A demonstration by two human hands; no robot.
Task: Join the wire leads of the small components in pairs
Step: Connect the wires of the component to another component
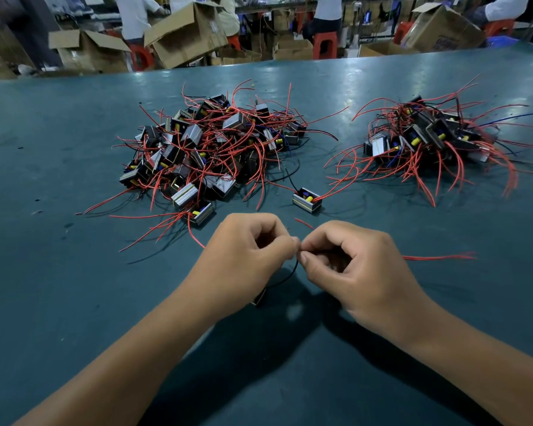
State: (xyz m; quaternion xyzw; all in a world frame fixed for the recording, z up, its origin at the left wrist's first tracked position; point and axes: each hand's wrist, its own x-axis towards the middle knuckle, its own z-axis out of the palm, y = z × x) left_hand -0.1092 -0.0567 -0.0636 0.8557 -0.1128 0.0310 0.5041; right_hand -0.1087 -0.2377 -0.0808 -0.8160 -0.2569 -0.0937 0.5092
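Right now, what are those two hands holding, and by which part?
Both the left hand and right hand pinch thin wire leads at their tips, fingertips meeting.

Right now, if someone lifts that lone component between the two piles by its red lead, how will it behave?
The lone component would probably dangle and swing: its red lead lies in a loose curve, so it looks floppy. The boxy body sits flat on the table, so it is unlikely to roll. It looks small and likely light.

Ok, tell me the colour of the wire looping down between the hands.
Black wire, clearest in the head view.
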